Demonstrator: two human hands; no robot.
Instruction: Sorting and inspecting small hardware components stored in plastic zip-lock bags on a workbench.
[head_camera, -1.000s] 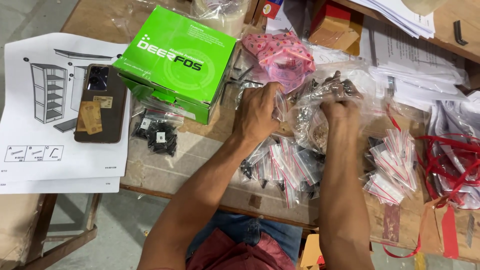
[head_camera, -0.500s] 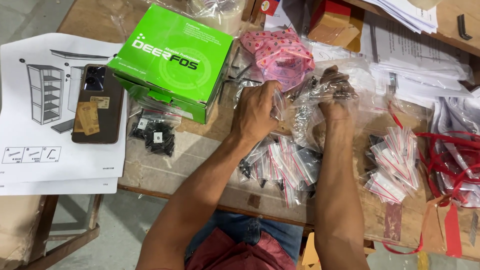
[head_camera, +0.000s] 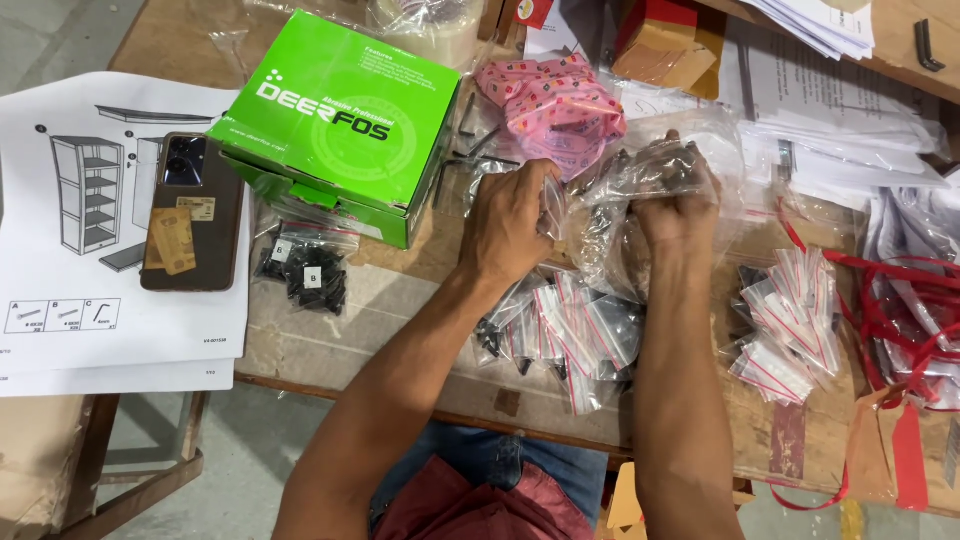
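Note:
My left hand (head_camera: 510, 222) and my right hand (head_camera: 678, 205) both grip a large clear plastic bag (head_camera: 612, 222) with small dark metal parts in it, held just above the wooden table (head_camera: 400, 330). The left hand pinches the bag's left edge. The right hand is closed around its upper right part, where dark screws bunch up. Below the hands lies a heap of small zip bags with red seal strips (head_camera: 575, 330). A pink patterned bag (head_camera: 552, 98) lies just beyond the hands.
A green cardboard box (head_camera: 340, 120) stands left of the hands. A phone (head_camera: 192, 210) rests on an assembly sheet (head_camera: 60, 270) at far left. Bags of black screws (head_camera: 305, 270), more zip bags (head_camera: 790, 325), red ribbon (head_camera: 900, 310), and paper stacks (head_camera: 840, 140) crowd the table.
My right hand has shifted slightly up and right with the clear bag bunched in it. My left hand stayed at the bag's left edge.

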